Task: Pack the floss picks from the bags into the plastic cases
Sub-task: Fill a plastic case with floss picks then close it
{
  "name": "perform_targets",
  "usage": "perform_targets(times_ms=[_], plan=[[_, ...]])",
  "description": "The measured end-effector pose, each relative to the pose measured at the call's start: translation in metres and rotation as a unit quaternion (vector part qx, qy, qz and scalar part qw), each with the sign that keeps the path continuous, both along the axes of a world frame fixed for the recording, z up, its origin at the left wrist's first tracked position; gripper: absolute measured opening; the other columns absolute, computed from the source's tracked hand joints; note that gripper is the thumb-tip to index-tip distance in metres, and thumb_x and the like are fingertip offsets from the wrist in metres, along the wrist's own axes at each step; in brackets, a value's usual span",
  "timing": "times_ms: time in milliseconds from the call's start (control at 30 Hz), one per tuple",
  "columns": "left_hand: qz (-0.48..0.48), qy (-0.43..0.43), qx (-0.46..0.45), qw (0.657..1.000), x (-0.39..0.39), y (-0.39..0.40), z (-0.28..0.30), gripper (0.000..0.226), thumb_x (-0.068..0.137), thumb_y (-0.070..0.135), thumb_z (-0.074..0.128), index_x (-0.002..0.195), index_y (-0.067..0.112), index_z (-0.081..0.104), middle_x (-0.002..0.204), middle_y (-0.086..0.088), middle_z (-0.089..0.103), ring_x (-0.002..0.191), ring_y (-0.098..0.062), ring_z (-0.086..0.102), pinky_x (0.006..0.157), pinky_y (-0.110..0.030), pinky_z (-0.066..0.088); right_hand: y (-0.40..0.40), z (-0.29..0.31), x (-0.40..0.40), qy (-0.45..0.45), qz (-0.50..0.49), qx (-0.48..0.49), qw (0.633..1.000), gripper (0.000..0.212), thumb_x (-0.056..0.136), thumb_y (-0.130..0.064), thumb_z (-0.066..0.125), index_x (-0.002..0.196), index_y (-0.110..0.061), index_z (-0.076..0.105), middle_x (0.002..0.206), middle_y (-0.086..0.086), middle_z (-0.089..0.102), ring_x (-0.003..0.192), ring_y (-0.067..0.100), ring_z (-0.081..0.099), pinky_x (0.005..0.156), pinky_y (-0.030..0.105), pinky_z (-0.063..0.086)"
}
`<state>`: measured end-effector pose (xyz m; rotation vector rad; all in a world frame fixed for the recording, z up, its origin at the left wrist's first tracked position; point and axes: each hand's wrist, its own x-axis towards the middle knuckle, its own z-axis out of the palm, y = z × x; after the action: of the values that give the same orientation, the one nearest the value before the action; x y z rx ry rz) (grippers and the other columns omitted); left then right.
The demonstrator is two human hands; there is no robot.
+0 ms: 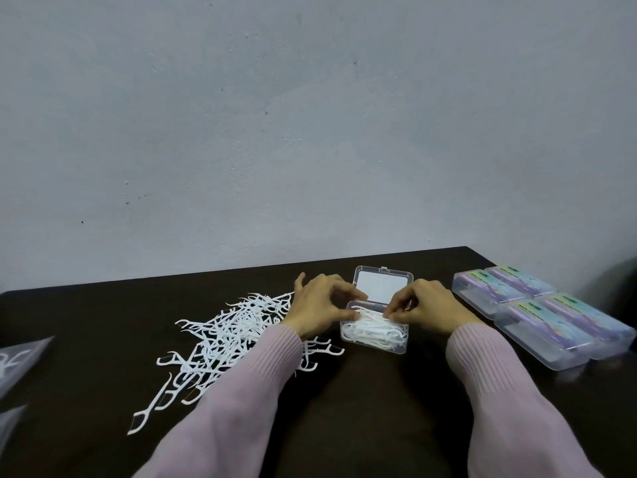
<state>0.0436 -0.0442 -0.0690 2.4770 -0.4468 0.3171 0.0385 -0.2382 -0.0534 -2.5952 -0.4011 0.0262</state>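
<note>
Clear glossy plastic case point(375, 334), white plastic floss picks point(227, 331), matt dark table point(103, 322), ribbed knit sleeves point(248, 384).

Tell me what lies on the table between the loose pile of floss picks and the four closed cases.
In the head view, the open case, partly filled with picks, sits between the pile and the closed cases, with the left hand and right hand at it.

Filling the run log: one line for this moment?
stage: packing | left hand and right hand: pinching floss picks in open case | loose picks: left, on table | closed cases: right
</note>
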Motion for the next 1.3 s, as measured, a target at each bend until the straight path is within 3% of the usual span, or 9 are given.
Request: perform_targets(times_ms=[300, 467, 567, 700, 867, 967, 1067, 1200, 1300], plan=[[-0.02, 0.035, -0.026, 0.999, -0.003, 0.001, 0.0, 0.015, 0.08, 0.043, 0.067, 0.092, 0.035, 0.072, 0.097, 0.016, 0.067, 0.102, -0.004, 0.055, 0.113, -0.054, 0.001, 0.002, 0.001, -0.001, -0.007, 0.01, 0.004, 1.0, 0.017, 0.079, -0.021, 0.072, 0.07, -0.034, 0.064, 0.079, -0.013, 0.063, 0.084, 0.007, 0.059, 0.101, 0.045, 0.042], [-0.027, 0.027, -0.069, 0.997, -0.008, 0.005, 0.002, 0.011, 0.085, 0.04, 0.065, 0.09, 0.035, 0.073, 0.097, 0.014, 0.069, 0.101, -0.007, 0.06, 0.107, -0.055, 0.028, 0.005, 0.006, -0.004, 0.006, 0.059, 0.043, 0.997, 0.012, 0.078, -0.017, 0.073, 0.074, -0.027, 0.067, 0.081, -0.009, 0.064, 0.077, 0.006, 0.058, 0.069, 0.015, 0.045], [-0.036, 0.046, -0.084, 0.995, -0.017, 0.013, 0.006, 0.013, 0.087, 0.029, 0.064, 0.096, 0.027, 0.074, 0.098, 0.01, 0.07, 0.095, -0.004, 0.061, 0.095, -0.036, 0.044, 0.005, 0.007, -0.005, 0.026, 0.076, 0.006, 0.997, 0.02, 0.078, -0.015, 0.073, 0.07, -0.03, 0.063, 0.082, -0.009, 0.063, 0.077, 0.005, 0.057, 0.069, 0.015, 0.046], [-0.044, 0.049, -0.1, 0.993, -0.036, 0.031, 0.01, 0.015, 0.089, 0.018, 0.063, 0.098, 0.025, 0.073, 0.094, 0.012, 0.069, 0.085, 0.006, 0.06, 0.076, -0.009, 0.045, 0.011, 0.011, -0.008, -0.013, 0.08, 0.024, 0.996, 0.019, 0.079, -0.014, 0.071, 0.072, -0.029, 0.062, 0.079, -0.012, 0.061, 0.074, 0.003, 0.056, 0.064, 0.012, 0.043], [-0.034, 0.026, -0.08, 0.996, -0.061, 0.066, 0.011, 0.014, 0.089, 0.016, 0.063, 0.095, 0.023, 0.074, 0.091, 0.013, 0.069, 0.088, 0.003, 0.059, 0.079, -0.009, 0.043, 0.034, 0.012, -0.019, -0.071, 0.114, 0.039, 0.99, 0.009, 0.082, -0.017, 0.069, 0.079, -0.025, 0.067, 0.078, -0.011, 0.063, 0.07, 0.003, 0.054, 0.062, 0.011, 0.04], [-0.004, 0.022, -0.049, 0.999, -0.078, 0.093, 0.008, 0.012, 0.087, 0.021, 0.065, 0.094, 0.026, 0.074, 0.091, 0.015, 0.068, 0.087, 0.005, 0.058, 0.081, -0.008, 0.04, 0.055, 0.009, -0.027, -0.116, 0.158, 0.024, 0.98, 0.007, 0.082, -0.016, 0.067, 0.084, -0.022, 0.071, 0.082, -0.007, 0.067, 0.071, 0.004, 0.056, 0.065, 0.012, 0.042], [0.046, 0.035, 0.005, 0.998, -0.091, 0.123, 0.004, 0.015, 0.082, 0.04, 0.068, 0.097, 0.037, 0.069, 0.103, 0.017, 0.063, 0.098, 0.004, 0.052, 0.091, -0.023, 0.042, 0.075, -0.001, -0.032, -0.123, 0.193, 0.0, 0.973, 0.018, 0.081, -0.02, 0.067, 0.099, -0.022, 0.067, 0.092, -0.006, 0.064, 0.081, 0.005, 0.058, 0.077, 0.02, 0.048], [0.087, 0.111, 0.103, 0.985, -0.109, 0.15, 0.003, 0.053, 0.07, 0.059, 0.07, 0.118, 0.043, 0.054, 0.127, 0.014, 0.045, 0.12, -0.002, 0.034, 0.106, -0.033, 0.034, 0.1, -0.017, -0.04, -0.08, 0.207, -0.069, 0.973, 0.06, 0.081, -0.033, 0.064, 0.135, -0.02, 0.041, 0.138, -0.002, 0.043, 0.126, 0.013, 0.042, 0.107, 0.029, 0.034], [0.107, 0.163, 0.132, 0.972, -0.12, 0.161, 0.0, 0.076, 0.061, 0.066, 0.07, 0.128, 0.043, 0.045, 0.135, 0.012, 0.035, 0.128, -0.007, 0.025, 0.111, -0.036, 0.029, 0.109, -0.025, -0.044, -0.055, 0.203, -0.112, 0.971, 0.074, 0.086, -0.04, 0.057, 0.147, -0.019, 0.02, 0.152, 0.001, 0.024, 0.137, 0.017, 0.029, 0.113, 0.03, 0.025]])
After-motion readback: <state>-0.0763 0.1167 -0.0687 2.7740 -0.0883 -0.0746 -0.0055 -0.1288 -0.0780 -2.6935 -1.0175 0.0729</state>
